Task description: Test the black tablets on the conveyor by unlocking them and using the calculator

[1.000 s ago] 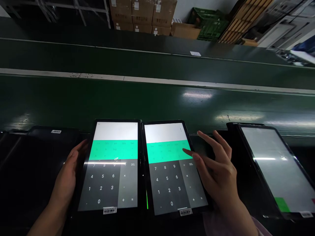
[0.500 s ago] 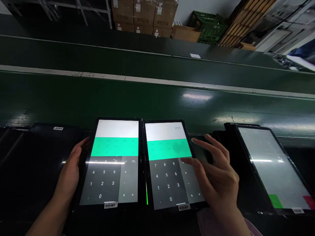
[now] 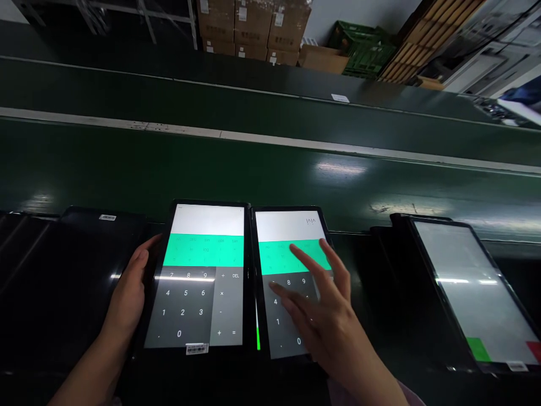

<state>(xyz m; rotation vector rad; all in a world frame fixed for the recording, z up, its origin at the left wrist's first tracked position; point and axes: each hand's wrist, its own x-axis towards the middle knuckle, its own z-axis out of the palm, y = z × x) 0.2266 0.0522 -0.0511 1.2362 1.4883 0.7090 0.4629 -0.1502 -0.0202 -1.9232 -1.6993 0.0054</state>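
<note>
Steadying the left tablet, probably: left hand (grip unclear). Right hand: spread open over its right-side neighbour, likely tapping.

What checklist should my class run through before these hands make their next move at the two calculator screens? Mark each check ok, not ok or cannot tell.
1. Left tablet lit and showing a calculator: ok.
2. Right tablet lit and showing a calculator: ok.
3. Right tablet's screen in full view: not ok, the right hand covers part.
4. Left hand off the left tablet's screen, at its outer side: ok.
5. Right tablet's display free of characters: not ok, some show at its top right.
6. Right hand touching the glass: cannot tell.
</note>
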